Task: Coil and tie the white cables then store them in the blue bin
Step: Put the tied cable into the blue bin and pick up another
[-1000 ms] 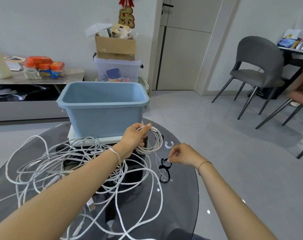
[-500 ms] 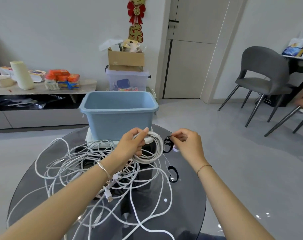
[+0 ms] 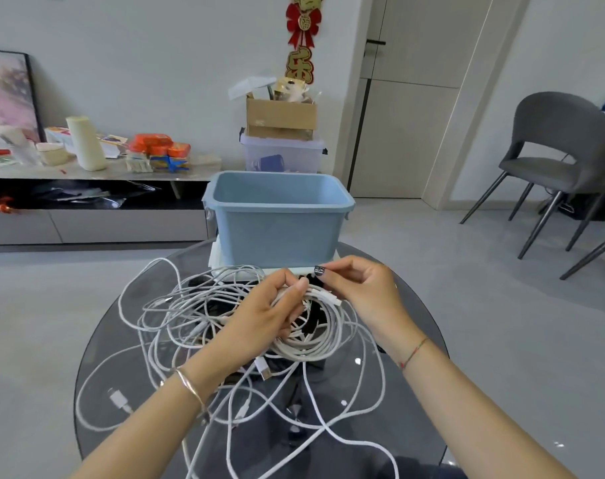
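My left hand (image 3: 263, 314) grips a coiled white cable (image 3: 323, 344) at the top of its loop, above the round glass table (image 3: 411, 406). My right hand (image 3: 360, 293) pinches a black strap tie (image 3: 317, 271) that runs down across the coil. A tangle of loose white cables (image 3: 176, 305) spreads over the table to the left and toward me. The blue bin (image 3: 277, 219) stands open at the table's far edge, just behind both hands; I cannot see its bottom.
A white tray or lid (image 3: 218, 257) lies under the bin. Behind it stand a clear storage box (image 3: 282, 157) with a cardboard box (image 3: 280, 117) on top. A low sideboard (image 3: 86, 202) runs along the left wall. Grey chairs (image 3: 557, 160) stand at the right.
My right hand picked the black tie off the table and brought it up to the coil. The left hand kept hold of the coil. The camera tilted and came closer.
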`<state>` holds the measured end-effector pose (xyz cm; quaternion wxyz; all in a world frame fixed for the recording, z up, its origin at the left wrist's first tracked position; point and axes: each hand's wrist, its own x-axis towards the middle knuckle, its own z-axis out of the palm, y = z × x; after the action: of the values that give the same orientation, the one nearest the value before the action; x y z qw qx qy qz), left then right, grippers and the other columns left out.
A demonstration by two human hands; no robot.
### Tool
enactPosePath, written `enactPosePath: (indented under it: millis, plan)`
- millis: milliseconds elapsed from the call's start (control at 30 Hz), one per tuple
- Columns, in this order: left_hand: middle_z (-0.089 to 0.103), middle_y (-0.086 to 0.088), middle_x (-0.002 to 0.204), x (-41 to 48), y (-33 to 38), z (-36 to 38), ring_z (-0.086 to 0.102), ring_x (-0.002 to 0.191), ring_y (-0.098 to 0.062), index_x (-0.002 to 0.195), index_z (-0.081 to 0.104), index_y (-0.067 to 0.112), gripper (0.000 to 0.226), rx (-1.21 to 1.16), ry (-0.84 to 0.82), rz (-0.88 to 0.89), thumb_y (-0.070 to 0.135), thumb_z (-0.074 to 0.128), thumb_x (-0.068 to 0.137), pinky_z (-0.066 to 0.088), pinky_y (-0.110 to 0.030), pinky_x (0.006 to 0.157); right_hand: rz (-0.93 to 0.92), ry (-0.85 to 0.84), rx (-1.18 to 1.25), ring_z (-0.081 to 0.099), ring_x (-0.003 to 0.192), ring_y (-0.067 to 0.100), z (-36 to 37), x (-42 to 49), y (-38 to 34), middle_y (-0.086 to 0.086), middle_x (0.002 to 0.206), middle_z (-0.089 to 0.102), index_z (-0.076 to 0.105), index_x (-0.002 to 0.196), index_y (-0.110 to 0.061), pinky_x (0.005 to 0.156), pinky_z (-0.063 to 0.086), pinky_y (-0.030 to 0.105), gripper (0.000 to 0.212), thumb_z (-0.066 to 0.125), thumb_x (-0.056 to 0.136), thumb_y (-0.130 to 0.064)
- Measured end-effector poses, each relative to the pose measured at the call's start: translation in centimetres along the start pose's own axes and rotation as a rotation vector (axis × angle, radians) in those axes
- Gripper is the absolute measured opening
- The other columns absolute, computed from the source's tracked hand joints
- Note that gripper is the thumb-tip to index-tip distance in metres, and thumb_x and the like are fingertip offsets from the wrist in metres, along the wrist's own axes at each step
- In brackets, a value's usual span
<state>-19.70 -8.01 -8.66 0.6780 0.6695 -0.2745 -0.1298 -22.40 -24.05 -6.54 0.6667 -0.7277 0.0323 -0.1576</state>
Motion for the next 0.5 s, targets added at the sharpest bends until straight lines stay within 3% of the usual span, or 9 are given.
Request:
enactPosePath:
  millis: [233,400,500]
  plan:
    - [0.046,0.006,0.056,0.4,-1.2,-1.0,0.032,0.048,-0.01,0.079,0.044,0.015,0.032,0.059,0.054,0.012,0.047,0.048,0.083,0.029,-0.019,0.044,0.144,-0.027,0.068,0.063,0.078,0.024,1.3,0.3,0.3,0.011,0.082,0.072,0.07,0.079,-0.013,0.088,0.049,0.049,0.005,0.075,0.078,-0.014]
    - [0.039,0.012,0.053,0.3,-1.6,-0.9,0.026,0.044,-0.007,0.08,0.04,0.012,0.027,0.046,0.047,0.011,0.036,0.046,0.092,0.027,-0.018,0.042,0.176,-0.07,0.026,0.064,0.083,0.021,1.1,0.1,0.5,0.014,0.091,0.072,0.067,0.088,-0.009,0.084,0.052,0.038,0.013,0.073,0.079,-0.017]
    - [0.034,0.013,0.054,0.0,-1.8,-0.9,0.025,0.047,-0.006,0.079,0.038,0.013,0.025,0.041,0.03,-0.013,0.032,0.044,0.095,0.03,-0.016,0.045,0.187,-0.102,-0.037,0.065,0.077,0.012,1.1,0.1,0.5,0.013,0.09,0.072,0.066,0.087,-0.011,0.07,0.051,0.024,0.01,0.072,0.081,-0.017]
